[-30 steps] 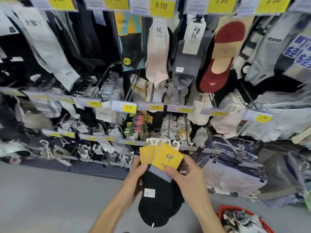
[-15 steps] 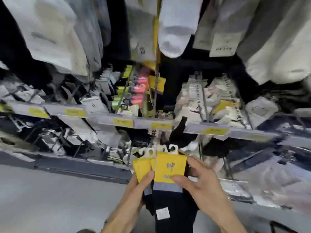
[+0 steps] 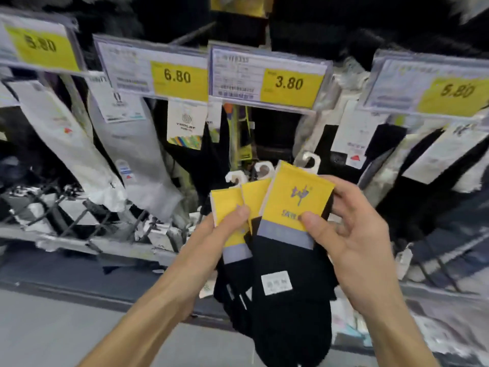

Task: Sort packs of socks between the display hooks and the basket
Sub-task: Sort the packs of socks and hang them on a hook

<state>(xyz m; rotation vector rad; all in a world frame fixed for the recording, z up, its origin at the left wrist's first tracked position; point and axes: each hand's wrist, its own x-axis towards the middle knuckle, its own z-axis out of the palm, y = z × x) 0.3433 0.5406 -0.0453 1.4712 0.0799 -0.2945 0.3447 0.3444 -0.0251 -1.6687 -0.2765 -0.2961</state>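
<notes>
I hold a fan of three packs of black socks (image 3: 288, 300) with yellow and grey card headers and white plastic hangers, low in front of the rack. My left hand (image 3: 225, 229) grips the two left packs, thumb on a yellow header. My right hand (image 3: 352, 226) pinches the front pack's yellow header (image 3: 296, 197) between thumb and fingers. Straight above the packs hangs the price tag reading 3.80 (image 3: 267, 80) on a display hook. The basket is out of view.
Price tags reading 6.80 (image 3: 156, 72) and 5.80 (image 3: 434, 86) flank the 3.80 tag. White and grey socks (image 3: 111, 160) hang at the left, black-and-white packs (image 3: 428, 160) at the right. A lower rail with wire hooks (image 3: 79, 221) runs left. Grey floor (image 3: 53, 327) lies below.
The view has swung up and closer to the rack's price tags. Both hands keep hold of the sock packs, now fanned wider and raised toward the 3.80 tag.
</notes>
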